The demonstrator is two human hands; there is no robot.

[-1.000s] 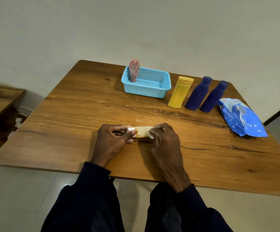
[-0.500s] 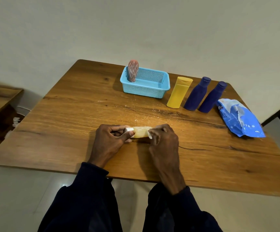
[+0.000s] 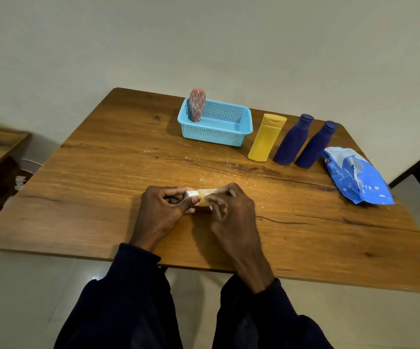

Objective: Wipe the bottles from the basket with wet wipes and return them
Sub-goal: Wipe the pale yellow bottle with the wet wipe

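A small pale yellow bottle (image 3: 205, 195) with a white cap lies sideways, cap to the left, between the two hands near the middle of the brown wooden table (image 3: 98, 177). It sits low at the table's surface, but whether it rests on the wood cannot be told. The left hand (image 3: 164, 210) has a closed grip on the cap end, with the thumb pressed along the near side and the fingers curled behind. The right hand (image 3: 231, 212) has its grip closed over the body of the same bottle, fingers curled down over it. These fingers are blurred, so whether a wipe lies under them cannot be told.

At the far side of the table stands a light blue perforated plastic basket (image 3: 216, 138). A pink bottle with white line pattern (image 3: 196, 104) stands upright in its far left corner. Just right of the basket stands a yellow flip-cap bottle (image 3: 266, 137), and next to it two dark blue bottles (image 3: 293, 141) (image 3: 315, 146) stand close together. Near them, at the table's right edge, lies a crumpled blue wet wipes pack (image 3: 357, 176). Both forearms wear dark sleeves (image 3: 138, 273).
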